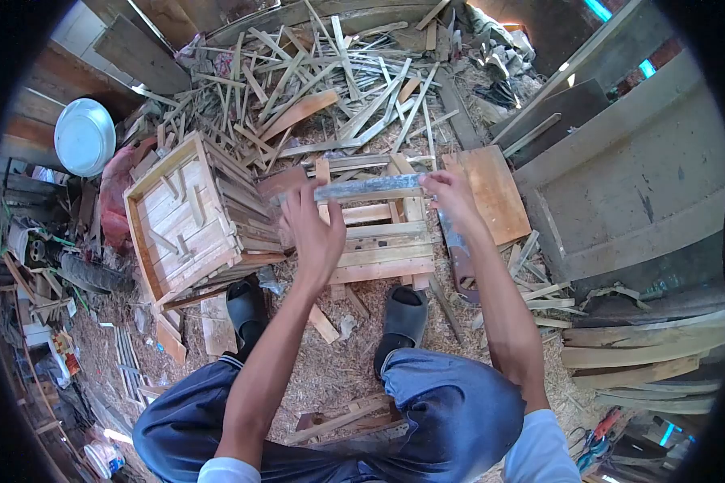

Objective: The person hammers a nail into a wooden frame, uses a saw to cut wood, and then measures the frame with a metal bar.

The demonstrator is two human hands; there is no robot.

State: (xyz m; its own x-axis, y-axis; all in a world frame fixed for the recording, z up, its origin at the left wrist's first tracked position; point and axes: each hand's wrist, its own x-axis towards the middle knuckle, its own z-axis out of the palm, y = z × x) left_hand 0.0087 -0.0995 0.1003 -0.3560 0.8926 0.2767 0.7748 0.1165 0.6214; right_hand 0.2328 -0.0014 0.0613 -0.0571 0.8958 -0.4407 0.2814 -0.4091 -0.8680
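Observation:
A narrow grey-blue weathered slat [370, 187] spans the gap between my two hands, above a slatted wooden frame [383, 251]. My right hand [451, 196] pinches the slat's right end. At its left end is my left hand [312, 221], with thumb and fingers apart; whether the fingers touch the slat is unclear. Under the slat, the frame lies between and in front of my feet, with pale cross slats and open gaps at its far part. A brown piece of wood [282, 182] shows just behind my left hand.
A wooden crate [187, 211] with loose sticks stands at left, near a white basin [84, 138]. Scrap slats [298, 88] pile up at the back. At right are a brown board [495, 193], a large panel [636, 177] and stacked planks [644, 346]. A saw [461, 262] lies beside the frame.

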